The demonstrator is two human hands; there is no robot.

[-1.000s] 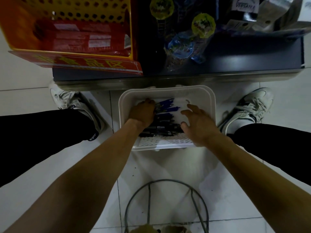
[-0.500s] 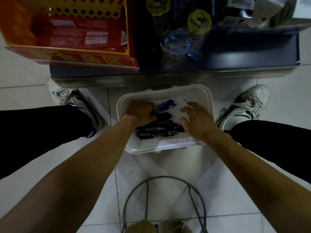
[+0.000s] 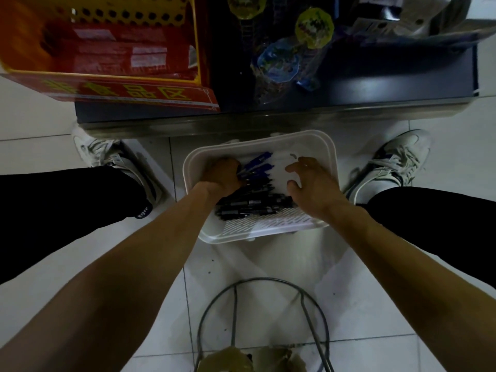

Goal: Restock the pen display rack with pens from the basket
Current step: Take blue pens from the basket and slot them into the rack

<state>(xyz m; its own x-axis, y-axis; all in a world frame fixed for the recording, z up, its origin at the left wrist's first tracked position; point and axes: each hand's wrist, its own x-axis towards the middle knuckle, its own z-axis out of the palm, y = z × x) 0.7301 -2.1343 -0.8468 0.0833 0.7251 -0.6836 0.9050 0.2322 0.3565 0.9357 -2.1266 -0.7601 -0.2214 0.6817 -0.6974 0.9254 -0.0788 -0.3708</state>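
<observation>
A white slotted plastic basket (image 3: pixel 268 224) sits on the white tiled floor (image 3: pixel 268 261) between two white sneakers. Inside it, dark black pens (image 3: pixel 255 204) lie heaped along the near side and blue pens (image 3: pixel 257 163) lie further in. The left grip (image 3: pixel 224 175), in the basket's left half, is curled round some of the blue pens. The right grip (image 3: pixel 314 183) hovers over the basket's right half, its fingers spread and bent and holding nothing. A dark shelf unit (image 3: pixel 349 84) stands just beyond the basket.

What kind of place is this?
Probably a small shop: a red sign with yellow lettering on a display bin, packaged goods on a dark shelf unit, and a white basket of pens on the floor.
</observation>
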